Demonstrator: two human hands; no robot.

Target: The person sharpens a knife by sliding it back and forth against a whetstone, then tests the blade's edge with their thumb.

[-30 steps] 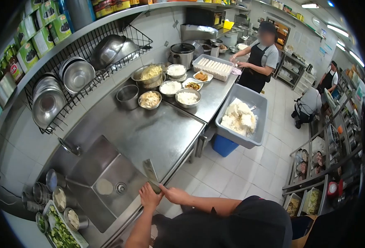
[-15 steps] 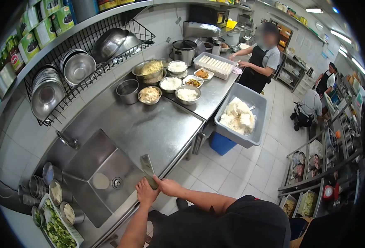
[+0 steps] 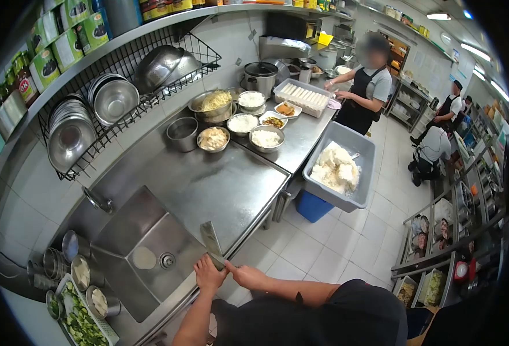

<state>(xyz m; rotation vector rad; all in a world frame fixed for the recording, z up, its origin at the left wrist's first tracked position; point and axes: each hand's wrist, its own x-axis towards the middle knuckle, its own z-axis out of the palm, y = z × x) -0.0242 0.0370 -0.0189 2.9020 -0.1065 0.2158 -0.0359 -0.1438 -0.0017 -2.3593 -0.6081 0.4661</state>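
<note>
A broad-bladed knife [image 3: 209, 237] lies across the sink's front rim, its shiny flat blade pointing away from me over the steel counter. My left hand [image 3: 210, 273] is closed on its darker, grey-green lower part, fingers pressed on top. From the right, my right hand [image 3: 247, 277] closes on the same lower end, thumb toward the blade. The two hands almost meet; the knife's handle is hidden between them. Just left of them is the steel sink [image 3: 128, 230], with a pale round piece [image 3: 144, 258] beside the drain.
Steel bowls [image 3: 266, 138] of pale food stand at the counter's back. A grey tub [image 3: 363, 199] of white food sits at the right. A co-worker [image 3: 365, 86] works behind it. Greens fill a white basket [image 3: 113, 336] at lower left. Shelves [image 3: 401, 268] line the right.
The view has shifted slightly. Both hands stay on the knife with nearly the same grip. In the background, a co-worker in a cap has changed position.
</note>
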